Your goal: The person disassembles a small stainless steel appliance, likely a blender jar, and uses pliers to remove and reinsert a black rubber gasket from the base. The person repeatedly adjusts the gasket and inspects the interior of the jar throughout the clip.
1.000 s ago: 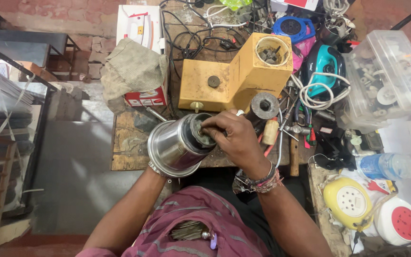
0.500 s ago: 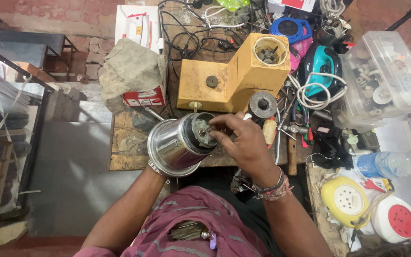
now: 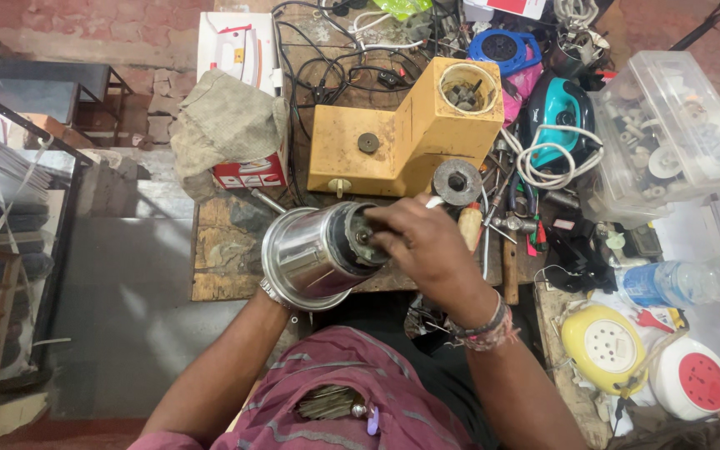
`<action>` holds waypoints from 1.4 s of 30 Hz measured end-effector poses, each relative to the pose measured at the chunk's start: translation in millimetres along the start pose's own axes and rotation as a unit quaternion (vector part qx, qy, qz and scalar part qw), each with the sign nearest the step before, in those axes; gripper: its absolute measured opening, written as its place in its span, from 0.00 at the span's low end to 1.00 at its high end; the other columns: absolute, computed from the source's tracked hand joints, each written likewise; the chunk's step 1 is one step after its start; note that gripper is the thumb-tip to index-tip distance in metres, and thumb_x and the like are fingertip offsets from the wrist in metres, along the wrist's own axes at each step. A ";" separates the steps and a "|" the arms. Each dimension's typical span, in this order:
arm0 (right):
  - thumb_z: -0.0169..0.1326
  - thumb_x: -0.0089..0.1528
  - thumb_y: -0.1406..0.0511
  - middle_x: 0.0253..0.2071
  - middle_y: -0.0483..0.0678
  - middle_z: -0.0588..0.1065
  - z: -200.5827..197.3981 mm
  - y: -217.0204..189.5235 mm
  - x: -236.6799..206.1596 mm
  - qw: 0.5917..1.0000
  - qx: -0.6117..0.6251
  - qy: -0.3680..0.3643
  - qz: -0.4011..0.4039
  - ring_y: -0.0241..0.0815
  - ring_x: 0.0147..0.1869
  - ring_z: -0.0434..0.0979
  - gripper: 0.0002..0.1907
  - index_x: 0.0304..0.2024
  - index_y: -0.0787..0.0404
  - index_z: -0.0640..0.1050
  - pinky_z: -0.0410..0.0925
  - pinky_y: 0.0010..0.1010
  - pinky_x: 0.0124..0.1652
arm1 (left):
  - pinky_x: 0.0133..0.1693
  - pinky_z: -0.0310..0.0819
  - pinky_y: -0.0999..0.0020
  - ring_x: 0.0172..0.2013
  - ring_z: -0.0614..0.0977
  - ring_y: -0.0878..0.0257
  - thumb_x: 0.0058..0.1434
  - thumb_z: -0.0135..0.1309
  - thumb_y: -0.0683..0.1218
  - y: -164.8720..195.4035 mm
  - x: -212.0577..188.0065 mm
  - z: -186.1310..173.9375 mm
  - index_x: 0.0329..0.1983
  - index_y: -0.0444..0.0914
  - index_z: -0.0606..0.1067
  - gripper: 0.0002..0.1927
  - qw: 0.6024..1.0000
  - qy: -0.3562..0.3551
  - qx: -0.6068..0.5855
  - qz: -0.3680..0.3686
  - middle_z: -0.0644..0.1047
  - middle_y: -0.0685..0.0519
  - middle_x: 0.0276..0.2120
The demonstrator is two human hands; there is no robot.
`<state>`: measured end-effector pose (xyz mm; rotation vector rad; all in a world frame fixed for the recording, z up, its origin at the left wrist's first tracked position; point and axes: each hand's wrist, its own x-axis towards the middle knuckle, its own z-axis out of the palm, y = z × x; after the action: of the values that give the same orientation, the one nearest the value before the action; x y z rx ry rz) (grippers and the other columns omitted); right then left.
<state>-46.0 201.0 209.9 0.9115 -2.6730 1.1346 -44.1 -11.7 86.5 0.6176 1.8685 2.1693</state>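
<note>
A steel mixer jar [image 3: 314, 254] lies on its side in front of my chest, its black base turned to the right. My left hand [image 3: 270, 293] is almost hidden under the jar and holds it up from below. My right hand [image 3: 422, 246] rests on the black base, its fingertips pinched at the coupling in the middle. Just behind the jar stands a yellow mixer body [image 3: 402, 137] with a round opening on top. A dark metal disc [image 3: 457, 181] lies beside it.
The wooden bench [image 3: 218, 250] is crowded: a cloth [image 3: 227, 121] over a red and white box, tangled cables, screwdrivers [image 3: 493, 221], a teal iron [image 3: 564, 112], a clear parts box [image 3: 672, 137], a water bottle [image 3: 693, 279], a yellow socket board [image 3: 606, 346]. Metal racks stand left.
My right hand has slid a little to the right across the jar's base, and more of the black base now shows. The jar stays held in the same place.
</note>
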 end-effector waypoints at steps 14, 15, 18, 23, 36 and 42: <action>0.63 0.51 0.67 0.64 0.66 0.68 -42.7 -24.0 8.2 0.968 -0.018 -0.102 -0.230 0.65 0.62 0.74 0.34 0.62 0.55 0.73 0.71 0.44 0.55 | 0.58 0.77 0.62 0.56 0.80 0.59 0.60 0.62 0.40 -16.6 -11.6 -2.7 0.66 0.35 0.68 0.30 0.999 0.030 0.013 -0.043 0.76 0.47 0.59; 0.61 0.52 0.66 0.61 0.67 0.71 -46.0 -25.2 8.2 0.963 -0.006 -0.097 -0.251 0.64 0.58 0.76 0.31 0.60 0.56 0.74 0.73 0.44 0.51 | 0.58 0.77 0.62 0.56 0.80 0.59 0.60 0.62 0.40 -16.3 -16.8 -2.8 0.66 0.35 0.68 0.30 0.998 0.035 0.035 -0.044 0.76 0.47 0.59; 0.53 0.60 0.43 0.33 0.59 0.81 -46.0 -26.8 11.4 0.933 -0.187 -0.296 0.081 0.62 0.36 0.80 0.29 0.51 0.55 0.79 0.71 0.51 0.38 | 0.58 0.77 0.62 0.56 0.80 0.59 0.60 0.62 0.40 -21.9 -25.3 -0.7 0.66 0.35 0.68 0.30 0.995 0.051 0.076 -0.047 0.76 0.47 0.59; 0.42 0.68 0.40 0.22 0.57 0.76 -51.6 -20.5 -8.1 0.944 -0.208 -0.211 0.147 0.62 0.29 0.78 0.38 0.20 0.60 0.83 0.69 0.52 0.32 | 0.58 0.77 0.62 0.56 0.80 0.59 0.60 0.63 0.40 -35.8 -36.1 -4.6 0.65 0.35 0.68 0.30 0.985 0.113 0.123 -0.053 0.76 0.47 0.58; 0.51 0.64 0.47 0.16 0.45 0.76 -110.5 83.6 -108.0 0.843 -0.166 -0.199 0.472 0.46 0.28 0.84 0.21 0.36 0.54 0.83 0.74 0.43 0.38 | 0.57 0.78 0.63 0.55 0.80 0.60 0.59 0.63 0.40 -61.0 -43.9 -14.6 0.65 0.35 0.68 0.30 0.958 0.223 0.162 -0.077 0.77 0.47 0.58; 0.65 0.56 0.56 0.40 0.61 0.80 -149.9 253.5 -175.8 0.812 -0.297 -0.038 0.500 0.61 0.45 0.80 0.18 0.37 0.64 0.84 0.73 0.48 0.45 | 0.57 0.78 0.63 0.55 0.80 0.60 0.59 0.63 0.40 -62.9 -42.7 -16.0 0.65 0.35 0.69 0.30 0.952 0.243 0.171 -0.076 0.77 0.47 0.58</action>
<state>-65.2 527.0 105.1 -0.6553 -3.2540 0.1839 -20.1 -33.0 15.8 -0.0321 2.4749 2.0394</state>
